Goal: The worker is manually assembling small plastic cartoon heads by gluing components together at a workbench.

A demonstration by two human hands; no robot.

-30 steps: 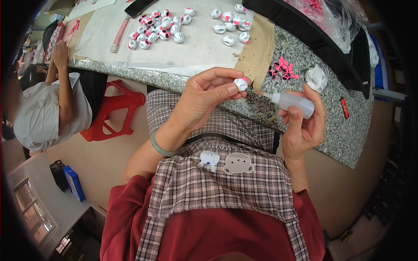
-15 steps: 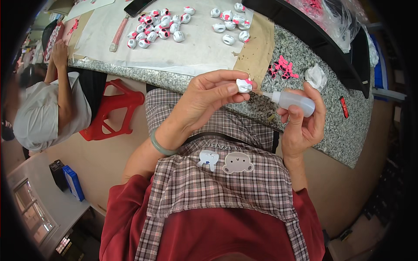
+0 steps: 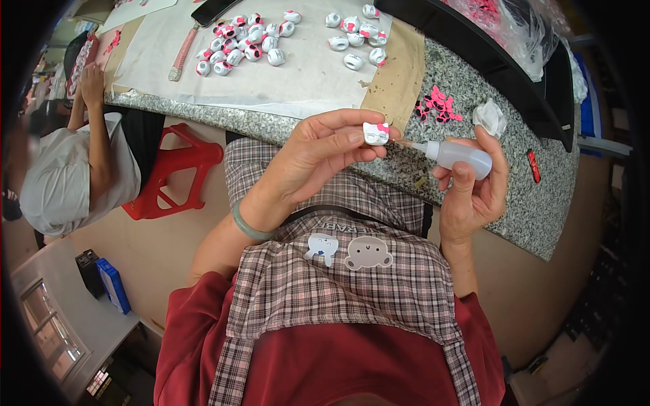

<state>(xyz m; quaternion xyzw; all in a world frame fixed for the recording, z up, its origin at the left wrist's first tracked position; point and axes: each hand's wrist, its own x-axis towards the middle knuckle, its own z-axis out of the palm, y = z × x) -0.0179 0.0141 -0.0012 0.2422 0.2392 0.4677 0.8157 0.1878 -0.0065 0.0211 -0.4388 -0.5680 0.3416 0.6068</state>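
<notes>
Between the thumb and fingers of my left hand (image 3: 325, 145) is a small white cat-head figure (image 3: 376, 134) with a pink bow at its upper right. My right hand (image 3: 477, 183) is wrapped round a translucent squeeze bottle (image 3: 462, 158) lying nearly sideways. Its thin nozzle points left and ends close by the figure's right side; whether it touches, I cannot tell. Beyond the bottle, a small pile of pink bow-shaped pieces (image 3: 443, 105), some showing black, lies on the speckled stone tabletop (image 3: 528, 216). A crumpled white tissue (image 3: 489, 118) is to their right.
Several white-and-pink heads (image 3: 254, 35) stand grouped on white paper (image 3: 298, 81), with a smaller group (image 3: 355, 39) farther right. A pink-handled tool (image 3: 183, 54), a black tray (image 3: 487, 57) and a red cutter (image 3: 533, 166) lie around. At left, another person (image 3: 81, 162) sits near a red stool (image 3: 179, 169).
The cat-head figure has turned in my left fingers, so its face and bow now show more fully. The bottle has barely moved, and its nozzle stays beside the figure.
</notes>
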